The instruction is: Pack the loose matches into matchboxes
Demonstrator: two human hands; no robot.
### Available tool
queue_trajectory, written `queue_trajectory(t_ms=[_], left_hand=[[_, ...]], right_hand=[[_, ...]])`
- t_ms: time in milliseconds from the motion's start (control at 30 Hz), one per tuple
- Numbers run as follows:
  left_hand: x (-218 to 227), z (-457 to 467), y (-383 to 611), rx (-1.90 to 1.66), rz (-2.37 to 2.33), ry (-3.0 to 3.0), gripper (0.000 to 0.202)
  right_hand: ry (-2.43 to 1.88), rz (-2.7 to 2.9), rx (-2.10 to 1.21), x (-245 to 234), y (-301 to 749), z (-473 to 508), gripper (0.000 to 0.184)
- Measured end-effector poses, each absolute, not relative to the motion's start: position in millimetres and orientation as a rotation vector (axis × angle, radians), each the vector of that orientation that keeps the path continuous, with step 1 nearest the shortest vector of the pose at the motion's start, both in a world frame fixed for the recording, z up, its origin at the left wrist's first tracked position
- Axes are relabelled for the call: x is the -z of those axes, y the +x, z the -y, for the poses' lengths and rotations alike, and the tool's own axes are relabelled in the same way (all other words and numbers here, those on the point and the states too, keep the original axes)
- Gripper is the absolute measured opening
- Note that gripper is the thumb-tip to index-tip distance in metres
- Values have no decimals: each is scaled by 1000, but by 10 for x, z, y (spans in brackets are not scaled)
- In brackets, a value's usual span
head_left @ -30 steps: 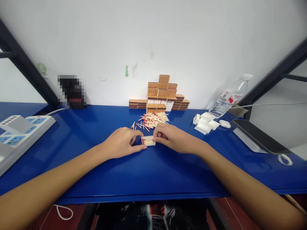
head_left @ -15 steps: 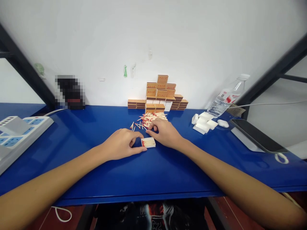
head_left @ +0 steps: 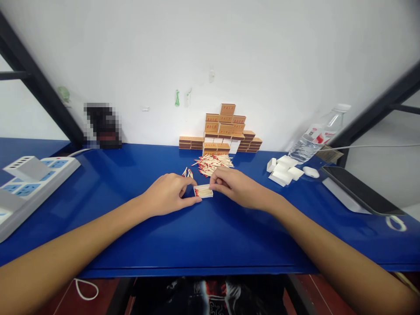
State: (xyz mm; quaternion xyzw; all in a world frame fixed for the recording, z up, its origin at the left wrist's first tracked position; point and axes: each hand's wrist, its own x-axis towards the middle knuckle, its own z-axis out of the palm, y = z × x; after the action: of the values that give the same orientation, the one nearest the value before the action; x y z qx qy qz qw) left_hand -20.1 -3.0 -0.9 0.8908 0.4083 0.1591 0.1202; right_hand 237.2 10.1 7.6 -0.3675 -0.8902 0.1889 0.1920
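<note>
A small white matchbox tray (head_left: 205, 196) lies on the blue table, partly filled with red-headed matches (head_left: 204, 192). My left hand (head_left: 169, 194) grips its left end between thumb and forefinger. At the tray's right end are the pinched fingertips of my right hand (head_left: 234, 186); whatever they hold is too small to make out. Just behind my right hand lies a heap of loose matches (head_left: 213, 164). A few separate matches (head_left: 187, 173) lie left of the heap, close to my left fingers.
Matchboxes (head_left: 226, 129) are stacked against the wall. White empty trays (head_left: 282, 170), a white earphone case (head_left: 310, 172), a leaning water bottle (head_left: 316, 138) and a phone (head_left: 362, 190) are on the right. A power strip (head_left: 49, 186) lies at the left.
My right hand has come from the edge of the match heap to the tray's right end. My left hand still grips the tray. The view has shifted slightly.
</note>
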Motion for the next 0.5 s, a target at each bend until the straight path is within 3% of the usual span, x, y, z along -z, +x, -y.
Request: queue_trajectory(t_ms=[200, 500], left_hand=[[0, 62, -185, -454, -1110, 2639, 36], [22, 45, -196, -463, -1149, 2630, 38]], right_hand=[[-1127, 2494, -380, -21, 2475, -222, 4], [-1104, 2478, -476, -46, 2437, -156, 13]])
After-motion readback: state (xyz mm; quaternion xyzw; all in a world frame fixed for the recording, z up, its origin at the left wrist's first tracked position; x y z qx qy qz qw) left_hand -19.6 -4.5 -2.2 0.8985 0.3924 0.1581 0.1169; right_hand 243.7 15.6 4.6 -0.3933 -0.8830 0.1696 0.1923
